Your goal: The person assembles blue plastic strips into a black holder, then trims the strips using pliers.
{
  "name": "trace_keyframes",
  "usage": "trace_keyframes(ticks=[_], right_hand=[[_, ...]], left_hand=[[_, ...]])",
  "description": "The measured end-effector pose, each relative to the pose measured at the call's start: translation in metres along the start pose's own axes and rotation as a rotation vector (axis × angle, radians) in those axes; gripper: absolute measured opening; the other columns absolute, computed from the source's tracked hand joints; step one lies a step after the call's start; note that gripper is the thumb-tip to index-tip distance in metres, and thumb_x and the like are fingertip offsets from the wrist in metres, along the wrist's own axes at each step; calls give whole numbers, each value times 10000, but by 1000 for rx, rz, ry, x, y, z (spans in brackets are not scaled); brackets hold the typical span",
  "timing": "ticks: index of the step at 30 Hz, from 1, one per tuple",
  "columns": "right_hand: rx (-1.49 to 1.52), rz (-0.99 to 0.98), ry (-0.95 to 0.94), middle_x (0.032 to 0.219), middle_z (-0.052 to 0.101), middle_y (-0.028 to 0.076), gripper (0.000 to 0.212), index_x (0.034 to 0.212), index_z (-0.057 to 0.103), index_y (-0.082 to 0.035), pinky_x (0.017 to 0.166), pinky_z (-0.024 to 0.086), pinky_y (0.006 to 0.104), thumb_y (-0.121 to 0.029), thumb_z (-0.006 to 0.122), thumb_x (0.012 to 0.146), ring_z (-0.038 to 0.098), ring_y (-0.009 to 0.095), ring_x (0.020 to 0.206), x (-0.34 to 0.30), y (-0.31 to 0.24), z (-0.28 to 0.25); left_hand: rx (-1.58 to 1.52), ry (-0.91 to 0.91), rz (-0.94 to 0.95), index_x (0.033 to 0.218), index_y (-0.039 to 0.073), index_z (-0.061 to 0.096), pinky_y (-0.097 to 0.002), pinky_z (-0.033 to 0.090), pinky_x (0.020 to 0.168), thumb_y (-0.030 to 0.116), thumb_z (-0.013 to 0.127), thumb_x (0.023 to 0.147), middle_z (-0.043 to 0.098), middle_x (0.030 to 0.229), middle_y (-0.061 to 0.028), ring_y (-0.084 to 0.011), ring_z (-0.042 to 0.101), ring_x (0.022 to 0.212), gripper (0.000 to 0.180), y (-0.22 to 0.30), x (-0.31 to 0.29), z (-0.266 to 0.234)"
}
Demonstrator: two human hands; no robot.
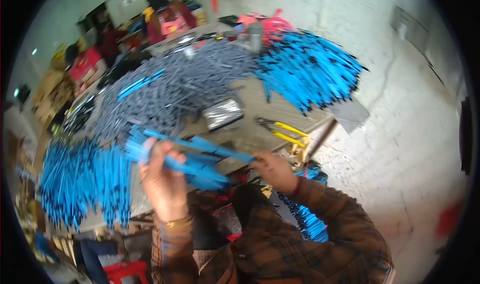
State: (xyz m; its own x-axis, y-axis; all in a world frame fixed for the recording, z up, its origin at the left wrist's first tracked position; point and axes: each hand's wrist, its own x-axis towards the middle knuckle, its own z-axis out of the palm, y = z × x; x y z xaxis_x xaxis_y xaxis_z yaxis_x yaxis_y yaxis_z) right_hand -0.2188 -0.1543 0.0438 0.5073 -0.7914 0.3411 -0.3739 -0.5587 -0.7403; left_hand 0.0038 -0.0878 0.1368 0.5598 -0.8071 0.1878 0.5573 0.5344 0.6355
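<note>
A loose bundle of long, thin blue strips [204, 176] is held above the near edge of the table, blurred by motion. My left hand [162, 181] is closed round the bundle near its left end. With my right hand [276, 172] I pinch the right end of one blue strip [220, 149], which slants across above the others. Dark patches show on some strips. What exactly these strips are I cannot make out.
Heaps of similar blue strips lie at table left [85, 184] and far right [310, 69]. Grey strips [175, 79] cover the middle. Yellow-handled pliers [287, 134] and a shiny silver packet [223, 115] lie nearby. More blue strips [312, 221] sit below right. People [172, 21] sit beyond.
</note>
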Motion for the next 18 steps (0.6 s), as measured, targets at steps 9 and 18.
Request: trace_keyframes(ticks=[9, 18], right_hand=[[62, -153, -525, 916, 599, 159, 276, 996, 570, -79, 728, 465, 402, -316, 502, 872, 579, 336, 853, -17, -16, 10], [180, -197, -590, 953, 608, 140, 357, 1116, 530, -30, 776, 468, 358, -209, 602, 815, 597, 293, 889, 14, -39, -9]], left_hand=[[233, -258, -327, 1022, 6, 548, -323, 500, 658, 35, 563, 826, 634, 843, -160, -239, 614, 736, 199, 50, -32, -14], [590, -547, -514, 1168, 27, 502, -424, 475, 815, 36, 472, 841, 597, 963, -196, -327, 585, 863, 328, 94, -51, -50]])
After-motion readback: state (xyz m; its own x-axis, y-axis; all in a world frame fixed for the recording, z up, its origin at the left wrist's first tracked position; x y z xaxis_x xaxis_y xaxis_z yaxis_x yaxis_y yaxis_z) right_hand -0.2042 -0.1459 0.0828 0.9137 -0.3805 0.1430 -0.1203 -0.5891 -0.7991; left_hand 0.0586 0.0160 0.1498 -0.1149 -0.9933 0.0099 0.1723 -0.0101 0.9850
